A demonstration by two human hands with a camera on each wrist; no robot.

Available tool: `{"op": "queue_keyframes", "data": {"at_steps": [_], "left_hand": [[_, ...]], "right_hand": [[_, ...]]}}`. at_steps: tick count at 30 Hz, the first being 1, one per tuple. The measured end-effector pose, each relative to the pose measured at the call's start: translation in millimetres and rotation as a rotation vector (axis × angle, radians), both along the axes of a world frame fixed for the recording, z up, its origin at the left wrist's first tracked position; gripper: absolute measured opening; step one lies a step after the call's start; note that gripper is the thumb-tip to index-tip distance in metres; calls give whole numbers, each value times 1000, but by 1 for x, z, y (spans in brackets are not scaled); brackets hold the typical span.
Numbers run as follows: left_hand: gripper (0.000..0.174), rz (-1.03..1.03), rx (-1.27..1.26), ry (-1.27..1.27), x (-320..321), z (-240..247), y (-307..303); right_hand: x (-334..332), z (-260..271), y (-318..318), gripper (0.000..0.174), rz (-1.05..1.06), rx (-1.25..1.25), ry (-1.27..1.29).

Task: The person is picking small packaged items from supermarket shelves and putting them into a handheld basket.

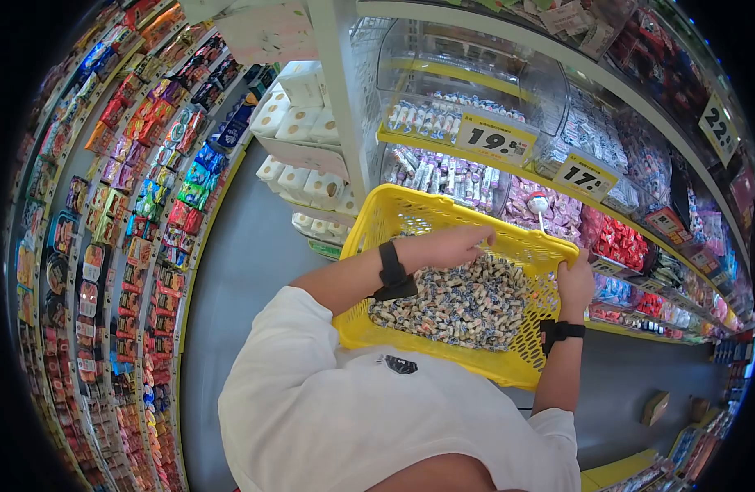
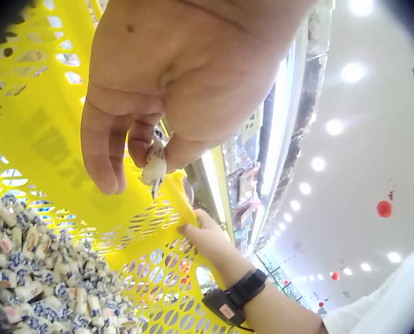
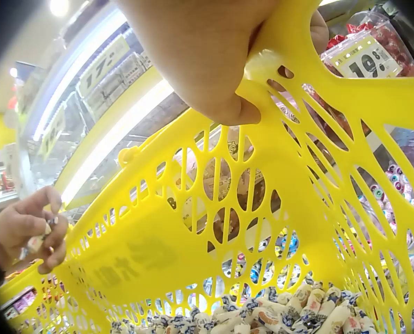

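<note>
A yellow plastic basket [image 1: 459, 215] with cut-out walls is in front of the body, its lower part filled with many small wrapped candies [image 1: 468, 303] in white and blue wrappers. Over the basket's far side hangs my left hand [image 1: 455, 248]. In the left wrist view, its thumb and fingers pinch a single wrapped candy [image 2: 155, 167] above the others. At the basket's right corner, my right hand [image 1: 576, 283] grips the rim, the thumb hooked over the inside of the wall in the right wrist view.
Ahead and to the right run shelves of candy bins with price tags [image 1: 496, 139]. A white scoop [image 1: 539, 207] stands in a bin just past the rim. Stacked white tissue packs [image 1: 300, 115] stand at the left, beyond them an aisle floor [image 1: 230, 271] and long snack shelves [image 1: 140, 221].
</note>
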State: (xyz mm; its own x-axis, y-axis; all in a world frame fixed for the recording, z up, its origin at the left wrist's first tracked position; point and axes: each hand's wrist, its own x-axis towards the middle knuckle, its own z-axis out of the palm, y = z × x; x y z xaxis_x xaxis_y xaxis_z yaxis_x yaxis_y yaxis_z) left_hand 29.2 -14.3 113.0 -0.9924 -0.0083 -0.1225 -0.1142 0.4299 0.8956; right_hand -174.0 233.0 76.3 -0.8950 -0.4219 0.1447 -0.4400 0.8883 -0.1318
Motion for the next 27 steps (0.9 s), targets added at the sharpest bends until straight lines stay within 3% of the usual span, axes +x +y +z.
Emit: {"op": "queue_keyframes", "data": {"at_steps": [1,4,10,16,19,23,27], "left_hand": [[23,23,74,-114,2,15,0],[23,-13,-103,313,-2,7,-8],[21,140,172,314,10,80,-27],[12,286,21,495,12,129,-67],[16,362,-197,596,17,149,-79],[22,364,-177,554,13,169,-97],[26,329,-333,485,-3,172,-123]], "right_hand": [[0,0,0,43,-3,0,0],[0,0,0,42,-4,0,-6],[1,1,-1,42,-5,-3,-5],[2,3,-1,42,3,-2,-3],[1,1,0,42,-4,-7,5],[1,0,0,43,0,-15,4],[-1,1,1,42,-1,-12,-16]]}}
